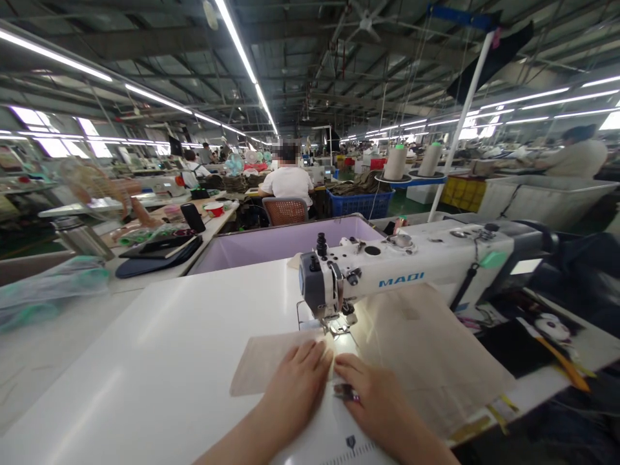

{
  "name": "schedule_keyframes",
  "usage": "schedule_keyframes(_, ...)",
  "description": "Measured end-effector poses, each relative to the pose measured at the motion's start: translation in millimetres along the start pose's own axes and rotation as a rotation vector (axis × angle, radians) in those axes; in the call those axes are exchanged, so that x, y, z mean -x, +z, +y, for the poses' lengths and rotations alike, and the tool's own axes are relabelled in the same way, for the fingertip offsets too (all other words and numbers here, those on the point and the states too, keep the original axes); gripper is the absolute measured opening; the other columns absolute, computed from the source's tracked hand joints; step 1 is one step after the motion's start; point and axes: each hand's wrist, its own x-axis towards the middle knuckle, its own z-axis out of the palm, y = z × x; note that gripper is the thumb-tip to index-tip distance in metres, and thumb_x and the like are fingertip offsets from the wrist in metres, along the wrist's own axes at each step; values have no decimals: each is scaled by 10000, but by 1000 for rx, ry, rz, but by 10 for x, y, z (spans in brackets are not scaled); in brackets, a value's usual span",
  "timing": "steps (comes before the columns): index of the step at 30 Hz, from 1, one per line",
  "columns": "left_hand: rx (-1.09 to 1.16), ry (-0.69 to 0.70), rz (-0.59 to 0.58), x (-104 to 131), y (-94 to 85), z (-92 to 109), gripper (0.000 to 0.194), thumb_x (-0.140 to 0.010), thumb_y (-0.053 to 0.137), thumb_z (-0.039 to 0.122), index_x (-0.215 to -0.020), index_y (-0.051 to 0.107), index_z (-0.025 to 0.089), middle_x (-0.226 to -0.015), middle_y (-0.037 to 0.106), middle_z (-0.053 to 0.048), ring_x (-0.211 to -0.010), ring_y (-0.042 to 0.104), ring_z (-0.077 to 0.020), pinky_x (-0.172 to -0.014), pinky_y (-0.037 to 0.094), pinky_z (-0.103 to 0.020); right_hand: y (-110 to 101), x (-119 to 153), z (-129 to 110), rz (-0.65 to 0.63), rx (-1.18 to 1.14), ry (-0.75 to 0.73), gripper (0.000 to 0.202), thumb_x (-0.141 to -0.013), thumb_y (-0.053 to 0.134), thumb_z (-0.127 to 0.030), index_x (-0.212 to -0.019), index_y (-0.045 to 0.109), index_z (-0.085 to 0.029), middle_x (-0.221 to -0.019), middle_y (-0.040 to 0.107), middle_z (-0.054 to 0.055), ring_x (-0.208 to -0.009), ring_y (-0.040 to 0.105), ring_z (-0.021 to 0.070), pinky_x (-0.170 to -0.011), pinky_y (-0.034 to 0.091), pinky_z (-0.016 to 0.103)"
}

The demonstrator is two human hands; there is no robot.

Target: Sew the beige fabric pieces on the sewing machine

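Observation:
My left hand (299, 376) lies palm down on a small beige fabric piece (256, 365), its fingers flat near the needle area. Close beside it, my right hand (375, 394) has curled fingers around thread snips (345, 391), a small dark metal tool with a pink spot. Its fingertips touch the fabric edge just before the lit presser foot (341, 329). The white sewing machine (407, 261) stands over both hands. A larger beige fabric panel (416, 355) spreads under the machine arm to the right. The fabric under my fingers is partly hidden.
Behind the white tabletop (159, 349) is a lilac-lined bin (271, 242). Thread cones (396, 163) stand on a rack beside a white pole (460, 123). A side table at left bears a steel flask (80, 237) and a dark cap (157, 258). A person (289, 183) sits ahead.

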Motion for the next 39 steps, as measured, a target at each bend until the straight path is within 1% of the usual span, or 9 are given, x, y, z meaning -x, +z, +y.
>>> schedule_keyframes(4,20,123,3,135,18,87,453,-931,574,120,-1375,497,162,-1334,616,-123,-1206,563,-302,-1000,509,-435,-13,93,14,-27,15,-16,508,-743,482,-60,-1203,643,-205,-1318,648,57,-1119,650,226,-973,494,313)
schedule_keyframes(9,61,99,18,88,-58,72,327,-962,517,143,-1285,553,179,-1260,643,-115,-1139,594,-294,-940,540,-447,-26,9,23,-31,34,-4,480,-790,465,-56,-1207,638,-219,-1256,675,29,-1052,679,214,-895,517,292)
schedule_keyframes(15,82,60,5,-94,-108,-110,210,-994,459,172,-1144,606,178,-1161,657,-100,-1077,604,-279,-900,540,-439,-79,-228,42,-25,88,-6,375,-871,491,-107,-1183,650,-241,-1245,681,0,-1016,691,203,-825,512,263)
schedule_keyframes(21,99,53,7,-274,-118,-322,200,-989,458,169,-1082,633,186,-1140,653,-87,-1070,600,-265,-917,518,-421,-122,-395,58,-21,143,-3,377,-845,526,-104,-1169,648,-255,-1300,663,-16,-995,697,206,-828,499,268)
schedule_keyframes(26,91,58,31,-321,-134,-422,246,-961,501,154,-1169,620,209,-1178,663,-69,-1073,607,-254,-924,509,-407,-75,-337,35,9,101,5,327,-848,508,-106,-1089,670,-255,-1248,685,-25,-990,697,205,-822,498,261)
schedule_keyframes(30,88,46,81,-268,-79,-457,317,-958,500,155,-1258,589,206,-1275,642,-80,-1150,581,-260,-963,492,-419,10,-236,6,23,61,37,456,-805,496,-81,-1199,639,-259,-1355,633,-22,-1046,686,210,-862,511,271)
schedule_keyframes(34,88,-17,103,-221,-66,-374,319,-969,489,157,-1274,574,194,-1303,622,-88,-1178,552,-273,-991,480,-455,34,-158,-32,23,43,71,531,-774,476,-76,-1262,611,-236,-1425,586,13,-1114,664,233,-927,516,313)
schedule_keyframes(37,111,-60,49,-193,-111,-196,216,-954,515,151,-1127,640,182,-1150,657,-81,-1070,583,-269,-949,513,-447,3,-107,-55,39,8,84,496,-785,457,-87,-1230,625,-228,-1395,607,31,-1139,654,231,-958,509,317)
schedule_keyframes(39,149,-41,22,-162,-130,-67,179,-949,514,131,-1030,666,179,-1065,662,-73,-1025,592,-256,-946,524,-428,-13,-72,-66,47,-21,71,486,-773,448,-82,-1196,639,-227,-1369,623,36,-1150,647,220,-983,494,304)
